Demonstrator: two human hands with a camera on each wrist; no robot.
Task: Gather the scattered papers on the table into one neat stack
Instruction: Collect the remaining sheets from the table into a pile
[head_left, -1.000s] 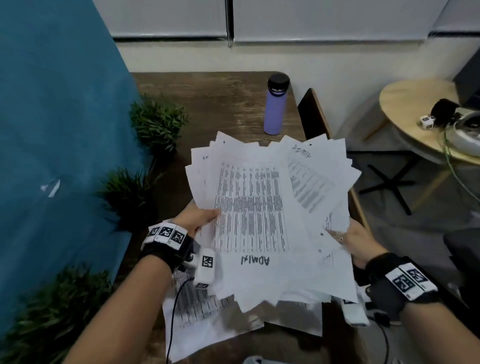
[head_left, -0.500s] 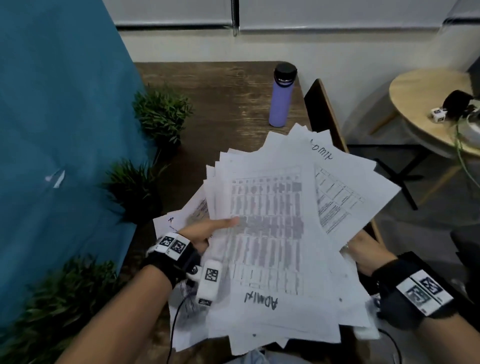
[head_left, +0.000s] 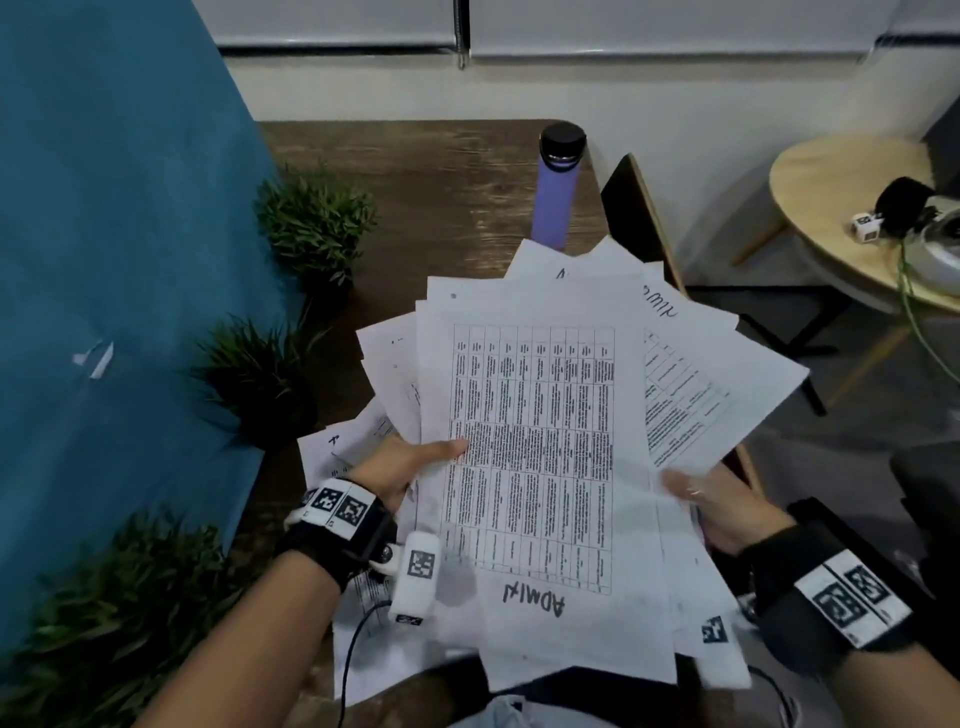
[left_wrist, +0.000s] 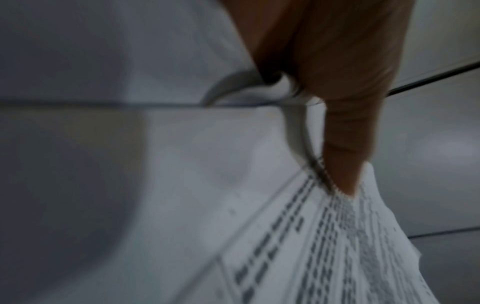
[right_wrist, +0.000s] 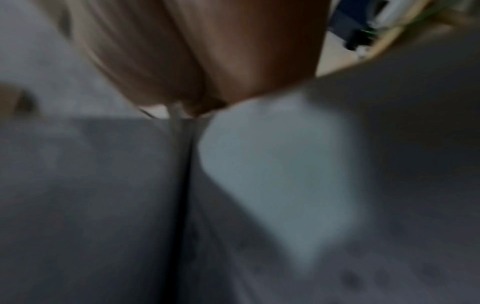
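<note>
A: We began at the left hand (head_left: 400, 467). Its thumb lay flat across the top sheet while the fingers (left_wrist: 345, 133) curled under the edge, so it pinched the papers (head_left: 540, 457) along their left side.

B: And we saw the right hand (head_left: 722, 512) gripping the opposite edge, thumb on top, a ring showing on one finger. The right wrist view was too blurred to tell us more than skin against pale paper.

A: The papers were thin white sheets, fanned unevenly, corners sticking out at many angles. We read a dense printed grid on the top one and "ADMIN" handwritten near its close edge.

B: They were held up off the counter (head_left: 441, 171), which was dark, grainy wood. A few more sheets (head_left: 332, 447) lay flat beneath the left wrist.

A: Farther off, we noted a smooth lilac bottle (head_left: 556, 197) with a black cap standing upright, its base hidden behind the fan of sheets.

B: Spiky green plants (head_left: 311, 218) lined the left, beside a teal fabric panel (head_left: 119, 234). A round pale wooden table (head_left: 841, 176) stood well apart on the right.
</note>
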